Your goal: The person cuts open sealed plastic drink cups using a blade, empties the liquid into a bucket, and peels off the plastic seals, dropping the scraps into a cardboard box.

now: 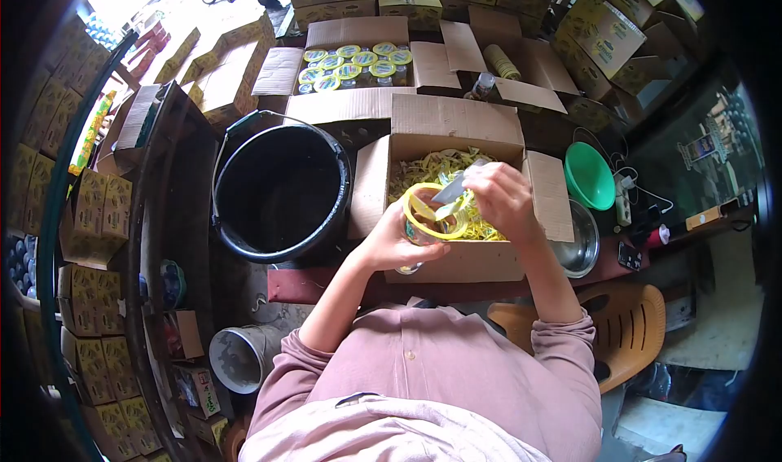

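Note:
My left hand [389, 240] is wrapped round a clear plastic container with a yellow rim [409, 219], tilted over an open cardboard box [454, 126]. In my right hand [503, 200] is a knife [450, 189], its grey blade at the container's rim. A pale yellow strip [446, 211] hangs by the blade; whether it is still joined to the rim I cannot tell. Yellow and greenish shreds [419, 171] fill much of the box beneath my hands. The knife's handle is mostly hidden by my fingers.
A large black bucket [342, 210] stands left of the box. Behind it, an open carton [350, 102] holds several yellow-lidded containers [349, 71]. On the right are a green bowl [589, 177], a metal basin [588, 242] and a power strip [622, 205]. An orange chair [643, 324] stands below.

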### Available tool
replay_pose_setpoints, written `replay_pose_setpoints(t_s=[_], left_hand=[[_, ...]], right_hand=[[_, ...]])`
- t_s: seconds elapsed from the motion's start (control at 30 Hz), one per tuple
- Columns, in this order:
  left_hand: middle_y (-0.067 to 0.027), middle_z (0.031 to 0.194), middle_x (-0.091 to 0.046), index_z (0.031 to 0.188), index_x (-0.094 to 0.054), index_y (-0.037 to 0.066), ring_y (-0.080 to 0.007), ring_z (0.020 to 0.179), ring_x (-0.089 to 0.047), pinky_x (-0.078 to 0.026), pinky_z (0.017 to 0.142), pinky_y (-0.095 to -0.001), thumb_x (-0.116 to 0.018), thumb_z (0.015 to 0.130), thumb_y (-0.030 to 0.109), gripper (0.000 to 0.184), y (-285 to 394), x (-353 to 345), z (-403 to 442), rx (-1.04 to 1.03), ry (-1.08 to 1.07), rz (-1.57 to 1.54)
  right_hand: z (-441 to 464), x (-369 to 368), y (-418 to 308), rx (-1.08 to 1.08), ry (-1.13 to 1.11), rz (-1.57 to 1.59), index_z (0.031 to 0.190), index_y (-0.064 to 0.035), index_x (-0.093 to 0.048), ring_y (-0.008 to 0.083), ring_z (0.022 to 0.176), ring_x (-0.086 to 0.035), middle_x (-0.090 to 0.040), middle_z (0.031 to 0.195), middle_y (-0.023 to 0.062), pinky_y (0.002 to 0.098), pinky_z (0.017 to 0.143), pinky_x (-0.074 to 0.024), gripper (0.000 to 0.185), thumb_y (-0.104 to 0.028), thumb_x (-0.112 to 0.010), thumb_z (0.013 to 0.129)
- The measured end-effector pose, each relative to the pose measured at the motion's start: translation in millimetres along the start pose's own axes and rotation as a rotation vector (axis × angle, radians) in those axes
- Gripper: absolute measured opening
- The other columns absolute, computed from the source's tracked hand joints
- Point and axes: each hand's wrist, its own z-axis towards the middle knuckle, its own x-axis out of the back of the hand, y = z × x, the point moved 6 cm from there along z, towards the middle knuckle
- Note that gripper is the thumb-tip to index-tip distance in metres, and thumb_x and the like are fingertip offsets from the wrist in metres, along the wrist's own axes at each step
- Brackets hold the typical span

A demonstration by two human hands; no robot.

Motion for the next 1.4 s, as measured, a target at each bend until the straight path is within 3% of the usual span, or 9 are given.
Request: replay_pose_setpoints(t_s=[0.17, 0.3, 0.37, 0.43, 0.5, 0.77, 0.83, 1.07, 1.4], left_hand=[[-0.0063, 0.099, -0.057, 0.12, -0.039, 0.003, -0.0074, 0.084, -0.053, -0.044, 0.077, -0.0213, -0.075, 0.061, 0.003, 0.069, 6, -3, 1, -0.149, -0.008, -0.003], [-0.0079, 0.108, -0.055, 0.117, -0.045, 0.002, -0.0168, 0.099, -0.054, -0.042, 0.089, -0.0305, -0.081, 0.054, 0.008, 0.072, 15, 3, 0, -0.24, -0.003, 0.161], [-0.008, 0.109, -0.055, 0.116, -0.047, 0.003, -0.0174, 0.1, -0.054, -0.042, 0.089, -0.0312, -0.081, 0.054, 0.01, 0.071, 12, 9, 0, -0.291, 0.043, 0.249], [-0.0089, 0.107, -0.055, 0.114, -0.048, 0.003, -0.0188, 0.098, -0.054, -0.042, 0.087, -0.031, -0.081, 0.054, 0.011, 0.069, 14, 14, 2, -0.357, 0.096, 0.339], [-0.0108, 0.102, -0.055, 0.112, -0.048, 0.002, -0.0213, 0.091, -0.055, -0.044, 0.083, -0.0301, -0.08, 0.055, 0.011, 0.066, 23, 20, 5, -0.432, 0.148, 0.436], [-0.0147, 0.109, -0.046, 0.115, -0.039, 0.004, -0.0267, 0.094, -0.051, -0.043, 0.082, -0.0331, -0.08, 0.054, 0.01, 0.074, 34, 30, 27, -0.558, 0.238, 0.579], [-0.0179, 0.112, -0.043, 0.117, -0.022, 0.004, -0.029, 0.096, -0.052, -0.043, 0.082, -0.0362, -0.079, 0.056, 0.007, 0.084, 24, 31, 28, -0.492, 0.266, 0.686], [-0.0141, 0.104, -0.056, 0.097, -0.015, 0.011, -0.0271, 0.094, -0.055, -0.041, 0.081, -0.0385, -0.072, 0.061, -0.001, 0.068, 27, 34, 36, -0.565, 0.357, 0.782], [-0.0049, 0.108, -0.058, 0.098, -0.017, 0.014, -0.0223, 0.097, -0.055, -0.028, 0.087, -0.0377, -0.069, 0.058, -0.001, 0.067, 25, 29, 32, -0.608, 0.313, 0.806]], right_hand=[[10, 35, 23, -0.102, 0.223, -0.175, 0.078, -0.0072, -0.059, 0.0197, 0.071, -0.06, -0.061, 0.076, 0.0054, 0.0291, 0.065, -0.05, 0.023, 0.009, -0.062, 0.062], [1, 37, 56, -0.239, 0.248, -0.258, 0.079, -0.0061, -0.058, 0.022, 0.07, -0.061, -0.062, 0.076, 0.0076, 0.0306, 0.064, -0.0497, 0.02, 0.008, -0.062, 0.065], [-11, 15, 76, -0.331, -0.136, -0.356, 0.085, -0.006, -0.058, 0.0245, 0.071, -0.061, -0.062, 0.077, 0.0093, 0.0327, 0.065, -0.0505, 0.02, 0.007, -0.056, 0.071], [-51, -15, 96, -0.603, -0.715, -0.566, 0.125, -0.0096, -0.044, 0.0312, 0.074, -0.062, -0.061, 0.079, 0.0156, 0.0408, 0.064, -0.0519, 0.062, 0.013, -0.05, 0.067], [-88, -26, 107, -0.693, -0.935, -0.58, 0.132, -0.0109, -0.036, 0.0326, 0.073, -0.063, -0.061, 0.079, 0.0184, 0.0417, 0.063, -0.0521, 0.072, 0.01, -0.054, 0.066], [13, 61, 57, -0.765, -0.266, -0.003, 0.109, -0.0063, -0.055, 0.0189, 0.066, -0.063, -0.064, 0.073, 0.0088, 0.0312, 0.058, -0.0474, 0.045, 0.007, -0.056, 0.066], [28, 70, 38, -0.644, -0.206, 0.033, 0.101, -0.0062, -0.057, 0.017, 0.065, -0.062, -0.064, 0.073, 0.007, 0.0271, 0.056, -0.0455, 0.037, 0.007, -0.058, 0.066], [38, 26, -6, -0.389, -0.227, 0.066, 0.077, -0.0031, -0.056, 0.0227, 0.064, -0.061, -0.061, 0.072, 0.0096, 0.0314, 0.059, -0.048, 0.017, 0.006, -0.063, 0.065], [29, -15, -16, -0.217, -0.143, -0.003, 0.066, -0.0044, -0.049, 0.0249, 0.055, -0.055, -0.052, 0.059, 0.0095, 0.0355, 0.051, -0.0431, 0.016, 0.003, -0.064, 0.061]])
